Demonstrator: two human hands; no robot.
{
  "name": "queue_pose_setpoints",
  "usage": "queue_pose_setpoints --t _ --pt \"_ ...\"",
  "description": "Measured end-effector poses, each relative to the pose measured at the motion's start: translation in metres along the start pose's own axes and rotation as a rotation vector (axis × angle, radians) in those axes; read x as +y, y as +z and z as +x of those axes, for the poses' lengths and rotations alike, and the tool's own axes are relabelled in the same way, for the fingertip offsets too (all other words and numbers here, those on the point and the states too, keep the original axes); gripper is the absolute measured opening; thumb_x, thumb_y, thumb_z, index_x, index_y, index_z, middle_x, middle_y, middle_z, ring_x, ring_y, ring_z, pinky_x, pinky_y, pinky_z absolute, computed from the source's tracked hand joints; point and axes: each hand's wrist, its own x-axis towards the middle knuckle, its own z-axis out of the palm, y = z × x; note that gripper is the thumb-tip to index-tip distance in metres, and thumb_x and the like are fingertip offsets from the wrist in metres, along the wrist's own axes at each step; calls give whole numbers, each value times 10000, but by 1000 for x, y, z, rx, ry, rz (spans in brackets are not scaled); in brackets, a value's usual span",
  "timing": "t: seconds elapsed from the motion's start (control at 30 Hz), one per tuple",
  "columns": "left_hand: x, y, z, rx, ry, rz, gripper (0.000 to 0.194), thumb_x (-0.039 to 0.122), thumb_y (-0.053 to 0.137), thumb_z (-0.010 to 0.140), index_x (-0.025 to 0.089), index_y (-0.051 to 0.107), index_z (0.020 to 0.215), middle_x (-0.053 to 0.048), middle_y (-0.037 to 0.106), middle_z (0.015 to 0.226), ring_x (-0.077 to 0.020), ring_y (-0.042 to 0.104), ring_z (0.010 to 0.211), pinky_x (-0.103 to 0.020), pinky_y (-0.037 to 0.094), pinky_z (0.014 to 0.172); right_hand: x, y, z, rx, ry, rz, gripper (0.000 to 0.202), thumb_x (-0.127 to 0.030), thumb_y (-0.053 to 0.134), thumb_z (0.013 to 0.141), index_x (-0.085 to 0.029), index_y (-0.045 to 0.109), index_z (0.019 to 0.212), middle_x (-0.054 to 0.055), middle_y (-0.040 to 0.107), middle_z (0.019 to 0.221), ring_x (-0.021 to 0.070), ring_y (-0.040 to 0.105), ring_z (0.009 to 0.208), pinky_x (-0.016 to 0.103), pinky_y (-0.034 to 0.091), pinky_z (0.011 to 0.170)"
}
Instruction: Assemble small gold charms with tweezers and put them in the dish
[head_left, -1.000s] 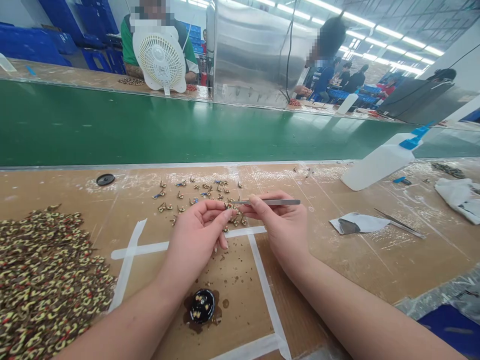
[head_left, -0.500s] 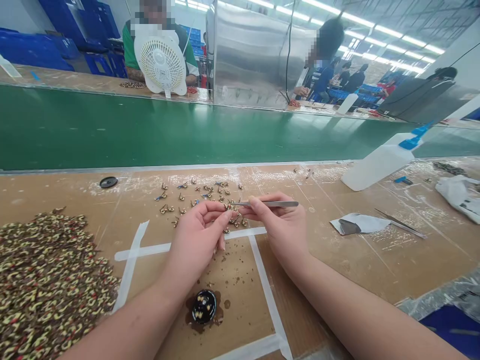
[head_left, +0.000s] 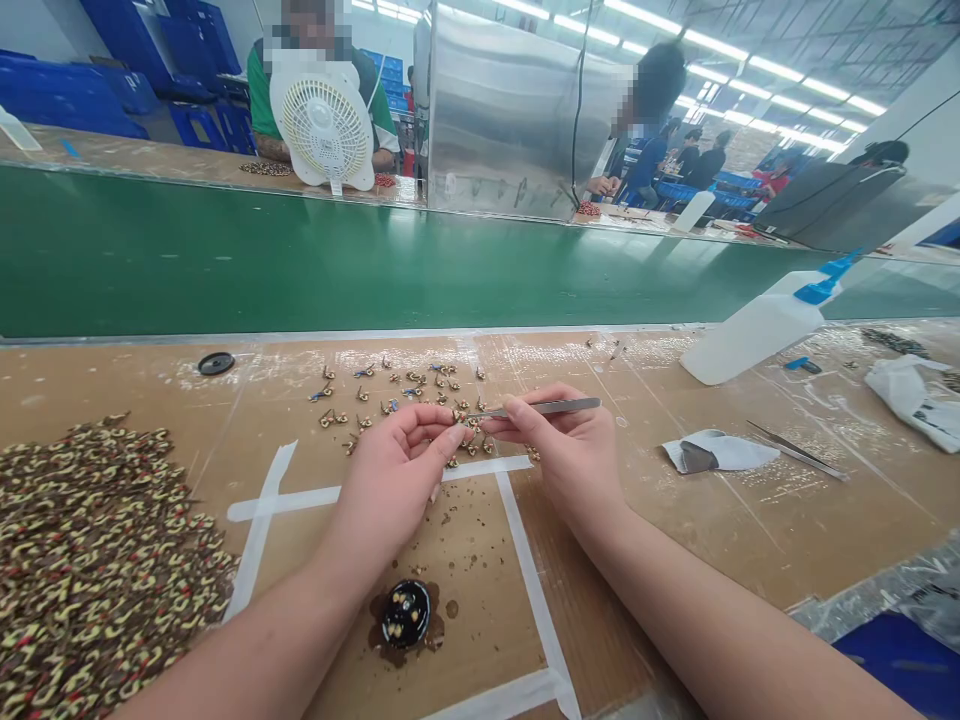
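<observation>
Between the thumb and fingers of my left hand is a small brown-and-cream piece, mostly covered by the fingertips. My right hand is closed around metal tweezers, whose tip points left and meets the piece. Behind and below my fingers, many similar small pieces lie spread over the brown tabletop. Nearer to me, a round black dish holds dark, shiny liquid with a few pale bits, and a wet stain surrounds it.
A large heap of small pieces covers the left. White tape frames the dish area. On the right are a white bottle, a paper scrap and other tweezers. Beyond runs a green belt; a fan and co-workers are behind it.
The tweezers' tip sits slightly lower and they tilt more, with the right hand shifted a little. The left hand keeps its pinch on the piece.
</observation>
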Motion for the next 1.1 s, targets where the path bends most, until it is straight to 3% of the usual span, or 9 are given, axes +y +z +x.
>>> queue_pose_setpoints --t 0.23,0.5,0.67,1.1 --pt "-1 0 0 -15 -5 5 300 439 836 898 196 721 1033 -38 750 872 -69 416 505 -214 329 460 -2 1 1 0 5 27 194 -352 892 863 -222 752 826 43 849 794 220 855 738 351 748 786" --pt "1 -1 -2 -21 -25 9 364 494 847 879 201 728 1058 -57 767 913 -96 490 538 -229 361 475 -2 2 0 18 35 -8 229 -390 904 847 -218 753 836 55 853 815 235 861 770 369 751 803" --pt "-2 -2 -1 -21 -25 19 344 489 839 900 209 728 1066 -35 766 902 -67 426 510 -221 340 476 -3 3 0 9 35 -3 242 -408 906 842 -224 749 828 46 851 798 239 860 761 380 756 802" --pt "-5 -3 3 -40 -32 -78 418 498 897 842 185 720 1055 -26 737 840 -61 434 515 -195 312 459 1 2 1 -32 21 73 161 -306 896 881 -225 771 820 39 851 766 201 855 726 296 739 747"
